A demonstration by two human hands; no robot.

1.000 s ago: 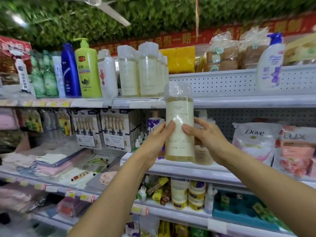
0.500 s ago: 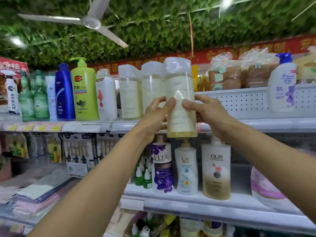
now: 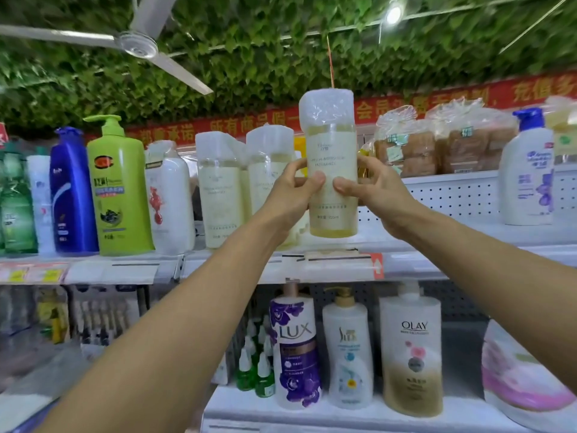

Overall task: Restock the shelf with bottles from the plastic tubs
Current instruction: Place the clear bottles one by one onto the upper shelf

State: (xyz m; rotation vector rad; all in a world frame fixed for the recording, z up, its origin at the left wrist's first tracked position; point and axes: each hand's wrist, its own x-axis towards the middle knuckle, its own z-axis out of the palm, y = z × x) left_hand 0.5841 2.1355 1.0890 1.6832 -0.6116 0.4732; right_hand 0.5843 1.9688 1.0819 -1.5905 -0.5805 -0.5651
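A tall clear bottle (image 3: 331, 182) of pale yellow liquid is held upright in the air just above the front edge of the top shelf (image 3: 437, 248), to the right of two like bottles (image 3: 243, 189) already standing there. It is gripped at mid-height by both hands: the left hand (image 3: 288, 195) is wrapped round its left side, the right hand (image 3: 373, 195) round its right, thumbs pressed on the label. Full to near the shoulder, it is judged fairly heavy. The wall looks stiff plastic, likely smooth and somewhat slippery. The cap is hidden under loose plastic wrap (image 3: 326, 110), which is judged a poor hold since it would slide or tear. The body at the label is the sound place to be grasped, as is done here. Tubs are not in view.
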